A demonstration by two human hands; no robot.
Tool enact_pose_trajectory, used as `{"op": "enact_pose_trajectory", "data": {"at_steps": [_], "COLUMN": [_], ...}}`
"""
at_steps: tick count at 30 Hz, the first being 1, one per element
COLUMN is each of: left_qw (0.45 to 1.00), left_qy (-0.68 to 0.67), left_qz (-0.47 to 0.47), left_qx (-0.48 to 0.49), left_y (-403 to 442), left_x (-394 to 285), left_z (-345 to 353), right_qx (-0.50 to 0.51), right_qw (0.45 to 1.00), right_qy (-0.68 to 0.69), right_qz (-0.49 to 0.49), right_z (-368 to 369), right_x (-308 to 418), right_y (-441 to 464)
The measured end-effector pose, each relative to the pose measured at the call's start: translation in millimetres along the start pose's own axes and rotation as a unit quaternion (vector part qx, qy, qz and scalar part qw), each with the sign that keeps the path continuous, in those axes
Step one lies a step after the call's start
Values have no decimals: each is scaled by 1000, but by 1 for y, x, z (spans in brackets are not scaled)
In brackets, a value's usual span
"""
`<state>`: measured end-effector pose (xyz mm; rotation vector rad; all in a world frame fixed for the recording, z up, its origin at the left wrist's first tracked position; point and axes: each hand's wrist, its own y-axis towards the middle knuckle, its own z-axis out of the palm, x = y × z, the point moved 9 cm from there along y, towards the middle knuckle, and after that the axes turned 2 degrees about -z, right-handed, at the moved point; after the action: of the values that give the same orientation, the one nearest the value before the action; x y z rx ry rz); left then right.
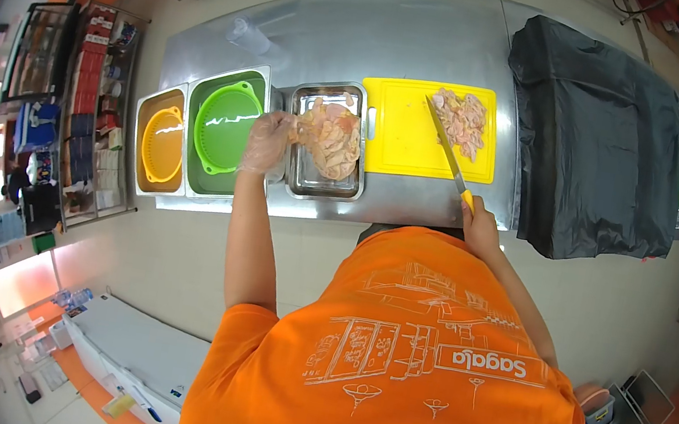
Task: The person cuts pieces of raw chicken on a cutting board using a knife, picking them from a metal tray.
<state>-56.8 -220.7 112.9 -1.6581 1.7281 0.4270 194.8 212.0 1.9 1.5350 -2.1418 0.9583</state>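
My left hand (269,143), in a clear plastic glove, is closed on a piece of raw chicken (304,130) at the left side of a metal tray (322,190). More raw chicken pieces (337,149) are heaped in that tray. My right hand (481,229) grips the yellow handle of a knife (449,147), whose blade points away from me over a yellow cutting board (395,135). Right of the blade, cut chicken (461,125) lies in a pile on the board.
Left of the tray, two deep steel pans hold a green basket (215,159) and an orange-yellow basket (162,145). A clear container (248,35) is behind them on the steel table (368,30). Black plastic sheeting (598,146) covers something at the right.
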Motion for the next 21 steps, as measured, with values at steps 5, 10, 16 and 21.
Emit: {"op": "enact_pose_trajectory", "data": {"at_steps": [5,10,16,21], "left_qw": [975,961,931,950], "left_qy": [167,252,359,311], "left_qz": [58,100,38,6], "left_qx": [-134,-58,-45,14], "left_y": [12,23,38,44], "left_x": [0,17,40,45], "left_z": [26,115,150,132], "right_qx": [8,17,27,39], "right_qw": [1000,1000,999,999], "right_qy": [8,26,41,37], "right_qz": [3,-1,-6,3], "right_z": [2,0,-4,-3], "right_x": [-2,-1,-2,-9], "right_y": [3,4,4,6]}}
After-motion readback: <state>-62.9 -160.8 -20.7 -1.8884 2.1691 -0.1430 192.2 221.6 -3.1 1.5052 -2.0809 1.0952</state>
